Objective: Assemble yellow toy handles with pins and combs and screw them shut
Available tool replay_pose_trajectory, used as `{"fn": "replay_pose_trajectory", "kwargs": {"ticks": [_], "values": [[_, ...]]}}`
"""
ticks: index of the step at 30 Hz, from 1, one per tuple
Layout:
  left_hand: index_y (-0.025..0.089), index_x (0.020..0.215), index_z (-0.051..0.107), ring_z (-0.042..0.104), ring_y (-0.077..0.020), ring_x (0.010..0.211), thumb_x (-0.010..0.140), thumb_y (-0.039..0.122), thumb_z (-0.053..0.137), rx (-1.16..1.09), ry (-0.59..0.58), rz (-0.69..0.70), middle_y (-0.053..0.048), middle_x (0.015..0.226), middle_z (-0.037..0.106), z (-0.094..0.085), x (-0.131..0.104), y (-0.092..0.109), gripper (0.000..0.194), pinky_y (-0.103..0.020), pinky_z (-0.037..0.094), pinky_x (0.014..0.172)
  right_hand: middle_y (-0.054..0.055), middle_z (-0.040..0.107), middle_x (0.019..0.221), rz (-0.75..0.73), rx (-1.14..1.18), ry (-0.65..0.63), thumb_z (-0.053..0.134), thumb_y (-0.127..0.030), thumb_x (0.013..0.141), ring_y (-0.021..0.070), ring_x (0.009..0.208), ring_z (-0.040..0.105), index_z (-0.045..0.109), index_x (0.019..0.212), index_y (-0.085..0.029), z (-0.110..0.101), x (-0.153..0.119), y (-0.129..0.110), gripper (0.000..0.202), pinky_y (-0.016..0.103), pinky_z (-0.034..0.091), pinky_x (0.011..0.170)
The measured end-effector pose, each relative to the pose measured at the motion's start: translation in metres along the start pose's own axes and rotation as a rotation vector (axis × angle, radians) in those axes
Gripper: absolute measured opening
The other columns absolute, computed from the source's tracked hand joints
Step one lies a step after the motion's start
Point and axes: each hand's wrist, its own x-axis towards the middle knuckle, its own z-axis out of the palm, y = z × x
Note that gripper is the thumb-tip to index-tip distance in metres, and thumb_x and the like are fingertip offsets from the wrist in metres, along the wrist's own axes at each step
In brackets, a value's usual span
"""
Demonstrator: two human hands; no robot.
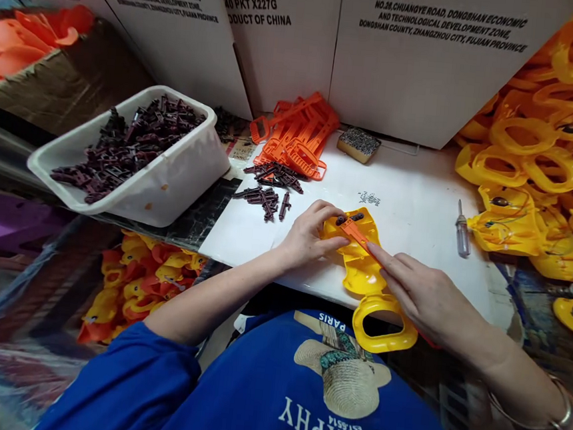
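A yellow plastic shell with a ring-shaped handle lies over the table's front edge, its hollow side up. My left hand is closed on the shell's upper left side, fingertips beside a dark part. An orange strip runs across the hollow from that dark part. My right hand holds the strip's lower right end between closed fingers, above the shell's right side. Dark small parts and a stack of orange frames lie behind my left hand.
A white bin of dark parts stands at the left, with a crate of yellow and orange pieces below. Yellow shells pile up at the right, near a screwdriver. A small box of screws sits before the cartons.
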Motion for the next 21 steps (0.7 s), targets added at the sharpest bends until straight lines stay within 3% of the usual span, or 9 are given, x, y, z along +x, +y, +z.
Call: {"fn": "replay_pose_trajectory", "kwargs": {"ticks": [11,18,21], "values": [[0.022,0.12,0.066,0.065,-0.0201,0.105,0.088,0.038,0.08,-0.03,0.016,0.029,-0.008,0.117,0.066,0.003,-0.001,-0.004,0.038,-0.035,0.057,0.086,0.007,0.073,0.088,0.099,-0.044,-0.038,0.037,-0.024,0.106,0.0184,0.065,0.068,0.044,0.16,-0.018,0.005,0.0,-0.003,0.055,0.03,0.056,0.06],[0.023,0.12,0.067,0.066,-0.0203,0.105,0.089,0.039,0.08,-0.048,0.019,0.02,-0.008,0.117,0.066,0.004,-0.001,-0.005,0.038,-0.036,0.057,0.088,0.008,0.077,0.093,0.085,0.11,-0.01,0.036,-0.02,0.106,0.02,0.078,0.073,0.04,0.162,-0.02,0.003,0.007,-0.012,0.057,0.032,0.062,0.07],[0.023,0.121,0.067,0.065,-0.0201,0.104,0.089,0.04,0.079,-0.051,0.02,0.039,-0.008,0.117,0.066,0.004,-0.001,-0.005,0.038,-0.036,0.057,0.088,0.008,0.074,0.086,0.115,0.007,-0.012,0.038,-0.019,0.103,0.0199,0.065,0.069,0.04,0.163,-0.018,0.008,0.005,-0.011,0.06,0.032,0.06,0.061]]}}
